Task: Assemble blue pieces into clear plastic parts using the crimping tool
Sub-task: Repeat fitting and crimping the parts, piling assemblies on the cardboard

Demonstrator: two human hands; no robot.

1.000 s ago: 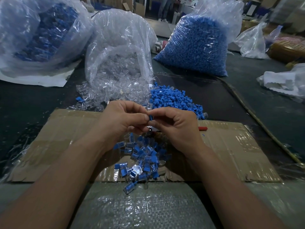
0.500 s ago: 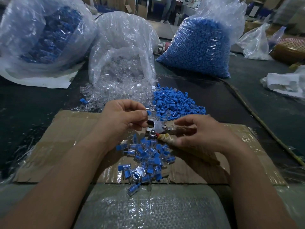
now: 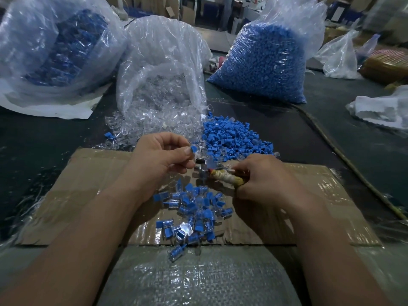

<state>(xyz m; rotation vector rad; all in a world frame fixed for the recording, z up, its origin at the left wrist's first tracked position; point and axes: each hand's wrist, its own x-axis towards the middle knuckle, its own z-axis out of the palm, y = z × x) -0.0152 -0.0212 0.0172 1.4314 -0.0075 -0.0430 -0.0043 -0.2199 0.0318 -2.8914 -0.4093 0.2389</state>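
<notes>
Your left hand [image 3: 162, 156] pinches a blue piece [image 3: 193, 149] seated in a clear part, its grip closed on it, just at 10 o'clock of the tool [image 3: 213, 172]. Your right hand [image 3: 267, 180] has its grip wrapped around the tool's handles. Finished pieces [image 3: 194, 213] lie on the cardboard [image 3: 88, 184] at 6 o'clock; loose blue pieces [image 3: 234, 135] at 12.

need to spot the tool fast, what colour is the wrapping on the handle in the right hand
Pale cream-yellow wrapping on the metal crimping tool's handle, gripped by the right hand; seen in the head view.
</notes>
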